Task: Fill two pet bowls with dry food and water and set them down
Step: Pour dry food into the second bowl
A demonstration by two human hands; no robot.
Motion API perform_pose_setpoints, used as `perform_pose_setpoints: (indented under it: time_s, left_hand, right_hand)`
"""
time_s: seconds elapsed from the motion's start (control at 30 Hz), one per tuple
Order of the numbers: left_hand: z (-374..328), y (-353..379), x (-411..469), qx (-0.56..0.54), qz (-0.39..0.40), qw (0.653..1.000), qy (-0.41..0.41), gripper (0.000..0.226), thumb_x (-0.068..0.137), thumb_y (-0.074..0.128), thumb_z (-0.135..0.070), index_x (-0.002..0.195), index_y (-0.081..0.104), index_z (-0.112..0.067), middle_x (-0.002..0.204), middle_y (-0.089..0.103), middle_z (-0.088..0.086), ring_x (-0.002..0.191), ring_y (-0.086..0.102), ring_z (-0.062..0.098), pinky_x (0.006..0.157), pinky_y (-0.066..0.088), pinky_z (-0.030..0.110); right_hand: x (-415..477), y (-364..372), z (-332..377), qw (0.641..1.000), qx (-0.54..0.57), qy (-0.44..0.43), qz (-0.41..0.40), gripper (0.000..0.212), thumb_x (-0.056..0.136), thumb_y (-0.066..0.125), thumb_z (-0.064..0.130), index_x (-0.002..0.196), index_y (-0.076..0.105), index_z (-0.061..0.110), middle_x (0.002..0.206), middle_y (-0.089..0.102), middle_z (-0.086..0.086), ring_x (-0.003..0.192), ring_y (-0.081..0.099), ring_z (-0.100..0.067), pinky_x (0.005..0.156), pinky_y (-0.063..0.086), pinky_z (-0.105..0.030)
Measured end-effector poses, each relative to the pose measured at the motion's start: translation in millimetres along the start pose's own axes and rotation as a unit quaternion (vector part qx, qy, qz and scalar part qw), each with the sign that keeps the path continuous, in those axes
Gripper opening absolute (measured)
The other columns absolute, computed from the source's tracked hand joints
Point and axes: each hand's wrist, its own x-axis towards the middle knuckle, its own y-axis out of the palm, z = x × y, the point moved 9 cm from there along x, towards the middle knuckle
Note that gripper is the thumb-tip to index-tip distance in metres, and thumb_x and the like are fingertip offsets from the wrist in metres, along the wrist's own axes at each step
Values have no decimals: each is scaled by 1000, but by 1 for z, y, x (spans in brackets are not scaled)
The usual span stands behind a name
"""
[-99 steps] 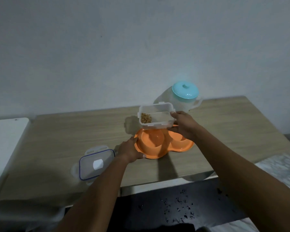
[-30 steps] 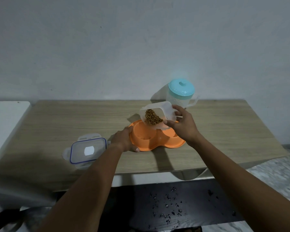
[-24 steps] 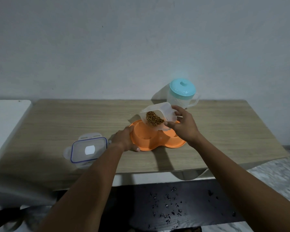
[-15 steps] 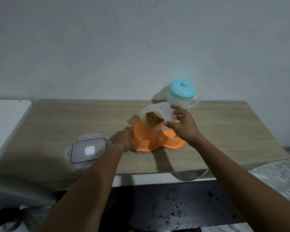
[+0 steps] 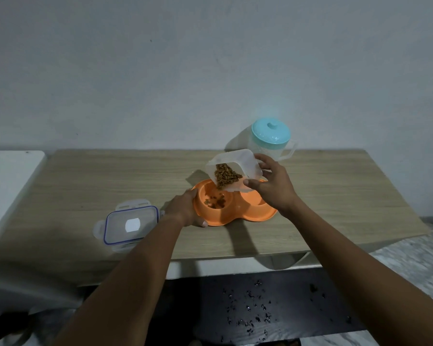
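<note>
An orange double pet bowl lies on the wooden table. My right hand grips a clear plastic food container, tilted steeply over the left well. Brown dry food slides toward its lower lip, and a few pieces lie in the left well. My left hand holds the bowl's left rim. The right well is partly hidden behind my right hand. A clear water jug with a teal lid stands behind the bowl.
The container's lid, clear with a blue seal, lies flat on the table left of the bowl. A white surface adjoins the table's left end. Dark floor with scattered specks lies below the table's front edge.
The container has tipped further over the left well, and dry food has begun falling into the bowl. My left hand stays on the bowl's rim.
</note>
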Motion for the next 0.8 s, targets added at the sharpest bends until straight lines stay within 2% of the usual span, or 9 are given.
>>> perform_pose_setpoints:
  time_s: [0.27, 0.8]
  left_hand:
    - [-2, 1, 1, -3, 2, 1000, 2, 101, 53, 93, -35, 141, 43, -25, 133, 58, 1, 122, 54, 26, 96, 43, 37]
    - [-2, 1, 1, -16, 0, 1000, 2, 98, 54, 93, -32, 139, 46, -24, 131, 59, 0, 120, 55, 25, 91, 41, 32]
  right_hand:
    - [0, -5, -3, 999, 35, 11, -11, 73, 75, 87, 9, 139, 56, 26, 129, 59, -10, 117, 62, -27, 93, 59, -51]
    - [2, -6, -8, 998, 66, 21, -4, 69, 76, 85, 7, 136, 58, 27, 124, 60, -8, 115, 63, -29, 91, 60, -52]
